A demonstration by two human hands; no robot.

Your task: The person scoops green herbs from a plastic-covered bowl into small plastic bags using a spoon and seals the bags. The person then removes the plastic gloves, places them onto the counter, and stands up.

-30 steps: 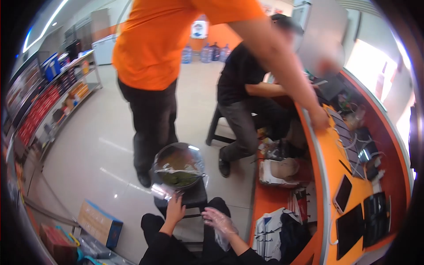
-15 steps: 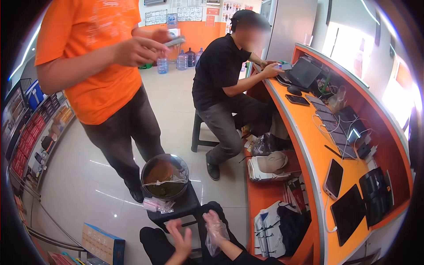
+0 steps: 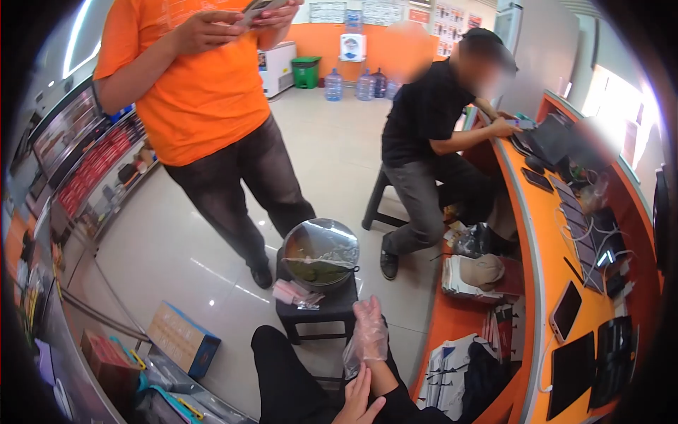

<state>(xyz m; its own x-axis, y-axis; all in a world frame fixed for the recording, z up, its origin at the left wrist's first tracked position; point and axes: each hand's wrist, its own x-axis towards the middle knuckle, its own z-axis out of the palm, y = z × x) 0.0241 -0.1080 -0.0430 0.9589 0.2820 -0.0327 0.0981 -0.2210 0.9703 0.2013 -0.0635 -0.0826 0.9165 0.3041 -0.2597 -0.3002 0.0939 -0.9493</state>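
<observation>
My right hand wears a clear plastic glove, loose around the wrist. Its fingers point up, stretched out, and hold nothing. Bare, my left hand reaches to that wrist, its fingers extended with their tips at the glove's cuff and the thumb apart. Beyond my hands, a black stool bears a large round pot with a greenish and brown inside; a clear sheet or lid seems to cover part of it. A pink and clear plastic packet lies beside the pot on the stool.
A person in an orange shirt stands behind the stool, holding a phone. Another person in black sits at the orange counter, which carries phones and tablets. A cardboard box is at lower left.
My left hand has moved from apart, in the air, to the glove's cuff at my right wrist. The view has shifted left, and the standing person's phone is higher in view.
</observation>
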